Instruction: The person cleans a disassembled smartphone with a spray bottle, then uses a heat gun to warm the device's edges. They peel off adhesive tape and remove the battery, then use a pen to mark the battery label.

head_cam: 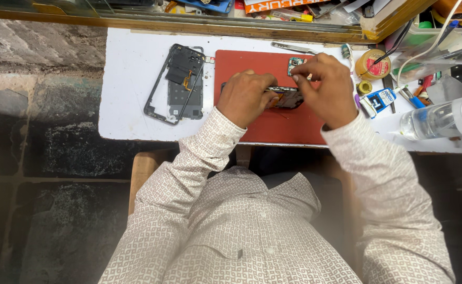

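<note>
Both hands worked over an opened smartphone [286,97] that lay on a red work mat [273,126] on the white desk [128,105]; the left hand [247,97] had its grip closed on the phone's left end, fingers curled down over it; the right hand [323,87] pinched at the phone's upper right edge, thumb and forefinger narrow together, though what lay between the fingertips was too small to tell. A small greenish circuit board [295,63] sat on the mat just beside the right hand's fingers; left of the mat, well apart from the hands, a black phone frame with back panel [178,84] lay flat on the desk. Metal tweezers [293,48] rested beyond the mat's far edge; a round tin with a yellowish lid [372,64] stood to the right of the mat, near a small blue and white tube [381,100]; a clear plastic bottle [441,118] lay on its side at the desk's right end. The person wore a pale patterned shirt [241,226].
</note>
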`<action>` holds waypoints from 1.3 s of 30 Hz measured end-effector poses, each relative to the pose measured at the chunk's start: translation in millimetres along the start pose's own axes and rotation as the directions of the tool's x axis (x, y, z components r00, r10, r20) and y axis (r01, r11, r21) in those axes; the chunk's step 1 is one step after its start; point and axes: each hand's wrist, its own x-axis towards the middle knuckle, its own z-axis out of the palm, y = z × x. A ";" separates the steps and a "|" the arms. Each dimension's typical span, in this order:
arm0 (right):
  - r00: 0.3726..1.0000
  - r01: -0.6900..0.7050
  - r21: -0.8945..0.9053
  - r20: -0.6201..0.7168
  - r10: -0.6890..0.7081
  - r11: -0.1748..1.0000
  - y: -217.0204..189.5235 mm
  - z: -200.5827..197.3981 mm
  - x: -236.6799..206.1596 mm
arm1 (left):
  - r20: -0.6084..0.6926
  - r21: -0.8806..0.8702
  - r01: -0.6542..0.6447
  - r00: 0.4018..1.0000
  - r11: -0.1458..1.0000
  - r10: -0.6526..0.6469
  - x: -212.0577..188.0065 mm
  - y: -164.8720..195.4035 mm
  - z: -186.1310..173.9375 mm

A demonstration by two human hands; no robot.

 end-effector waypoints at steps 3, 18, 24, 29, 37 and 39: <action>0.986 0.138 -0.013 -0.092 -0.139 0.990 -22.5 1.6 -15.5 | -0.011 0.008 -0.004 1.000 1.000 0.004 -1.5 -0.5 1.7; 0.983 0.100 0.006 -0.158 -0.098 0.995 -36.3 16.2 -23.1 | -0.061 -0.010 0.004 0.998 1.000 -0.005 -4.5 7.0 4.1; 0.989 -0.042 0.177 -0.135 0.067 0.983 -39.6 19.0 -26.1 | -0.090 0.008 -0.032 0.995 0.999 0.032 -9.1 10.4 3.6; 0.991 -0.093 0.221 -0.078 0.113 0.971 -40.3 17.5 -26.9 | -0.103 0.028 -0.055 0.993 0.998 0.057 -14.4 12.6 5.7; 0.999 -0.038 -0.086 -0.003 0.038 0.996 -40.1 13.3 -27.6 | -0.121 0.063 -0.093 0.988 0.994 0.101 -19.3 12.4 10.3; 0.999 -0.036 -0.109 0.013 0.038 0.993 -40.0 12.7 -29.0 | -0.122 0.072 -0.110 0.986 0.991 0.118 -20.0 12.1 10.7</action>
